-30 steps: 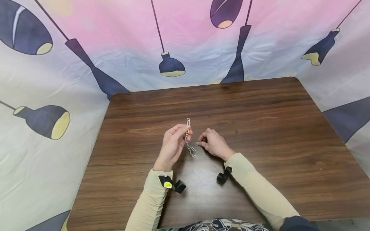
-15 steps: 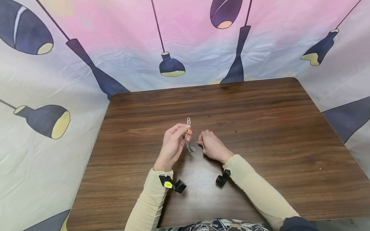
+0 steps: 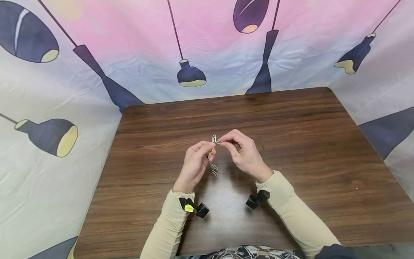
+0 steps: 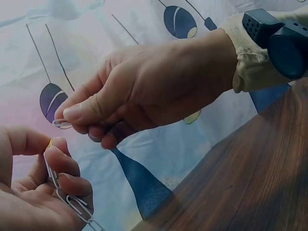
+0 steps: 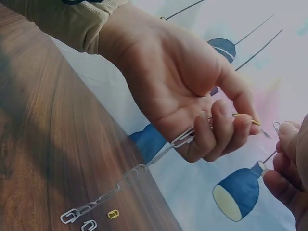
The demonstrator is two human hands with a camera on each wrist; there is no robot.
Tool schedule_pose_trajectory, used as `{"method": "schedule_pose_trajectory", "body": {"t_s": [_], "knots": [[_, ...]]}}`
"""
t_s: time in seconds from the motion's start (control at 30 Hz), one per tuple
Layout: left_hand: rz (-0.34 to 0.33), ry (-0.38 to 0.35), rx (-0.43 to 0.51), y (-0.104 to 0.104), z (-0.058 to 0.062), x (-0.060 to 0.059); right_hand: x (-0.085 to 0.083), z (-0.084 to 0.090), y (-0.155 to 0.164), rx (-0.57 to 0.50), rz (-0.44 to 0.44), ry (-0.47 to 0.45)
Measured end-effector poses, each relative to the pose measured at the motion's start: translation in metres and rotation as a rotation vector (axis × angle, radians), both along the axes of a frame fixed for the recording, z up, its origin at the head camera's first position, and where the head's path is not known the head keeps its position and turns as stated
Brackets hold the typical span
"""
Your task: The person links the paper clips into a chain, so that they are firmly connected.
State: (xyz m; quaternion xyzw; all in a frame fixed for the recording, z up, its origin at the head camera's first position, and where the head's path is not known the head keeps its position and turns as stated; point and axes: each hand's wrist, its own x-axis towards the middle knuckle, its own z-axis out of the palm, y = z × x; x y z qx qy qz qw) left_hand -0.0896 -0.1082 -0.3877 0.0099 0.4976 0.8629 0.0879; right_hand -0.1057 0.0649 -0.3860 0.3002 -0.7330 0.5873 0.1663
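Note:
My left hand [image 3: 194, 163] pinches a yellow paper clip [image 3: 211, 150] between thumb and index finger. A white paper clip [image 3: 214, 138] sticks up above the fingertips. From the same hand a chain of linked paper clips [image 5: 129, 179] runs past the curled fingers and hangs toward the table. My right hand [image 3: 248, 158] pinches another white paper clip [image 4: 61, 123] by thumb and index finger. Its free end points at the upright clip, close beside the left fingertips. In the right wrist view, most of the right hand is out of frame.
On the wooden table [image 3: 291, 126], below the hands, lie a loose white paper clip [image 5: 89, 225] and a small yellow paper clip [image 5: 113, 214]. A cloth backdrop [image 3: 145, 72] printed with lamps stands behind the table's far edge. Each wrist carries a black camera [image 3: 202, 210].
My right hand has lifted from near the table and moved up and forward to the left fingertips, bringing its white paper clip along. The left hand has shifted only slightly.

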Motion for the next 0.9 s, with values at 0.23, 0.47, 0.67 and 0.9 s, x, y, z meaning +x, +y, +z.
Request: {"method": "schedule_pose_trajectory", "body": {"t_s": [0.23,0.47,0.67,0.9], "knots": [[-0.039,0.031,-0.029,0.0000,0.0003,0.0028,0.0000,-0.0031,-0.0009,0.037,-0.024,0.053],[-0.052,0.028,-0.033,-0.0011,0.0010,0.0031,-0.0011,-0.0014,-0.0013,0.076,-0.066,0.126],[-0.114,0.037,-0.109,-0.0016,0.0020,0.0033,-0.0028,-0.0031,-0.0003,0.106,-0.102,0.166],[-0.198,0.060,-0.234,-0.0032,0.0025,0.0035,-0.0040,-0.0021,0.0018,0.105,-0.104,0.158]]}}
